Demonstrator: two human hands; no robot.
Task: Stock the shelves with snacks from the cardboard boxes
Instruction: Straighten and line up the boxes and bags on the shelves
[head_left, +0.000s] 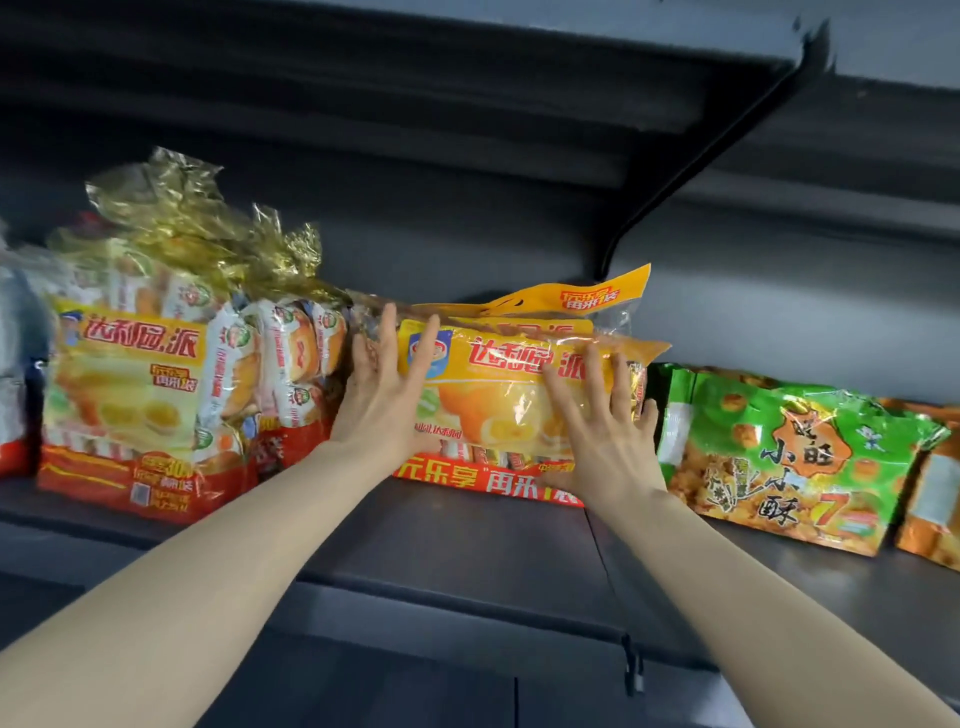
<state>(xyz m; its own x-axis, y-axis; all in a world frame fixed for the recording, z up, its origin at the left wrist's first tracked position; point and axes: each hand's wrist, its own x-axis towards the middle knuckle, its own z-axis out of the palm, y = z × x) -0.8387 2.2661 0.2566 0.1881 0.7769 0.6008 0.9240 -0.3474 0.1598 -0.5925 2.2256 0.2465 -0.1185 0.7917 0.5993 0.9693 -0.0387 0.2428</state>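
Note:
A yellow and red bag of egg-yolk pies (511, 400) stands on the dark shelf (457, 540), in the middle of the view. Both of my palms press flat against its front. My left hand (387, 395) covers the bag's left edge, fingers spread and pointing up. My right hand (605, 431) lies on the bag's right half, fingers apart. Neither hand curls around the bag. Another bag of the same kind stands behind it. No cardboard box is in view.
A larger bag of the same pies (140, 395) with a gold tie top stands to the left. A green snack bag (789, 457) and an orange one (930, 499) sit to the right. A dark shelf (467, 62) on a bracket (691, 171) hangs overhead.

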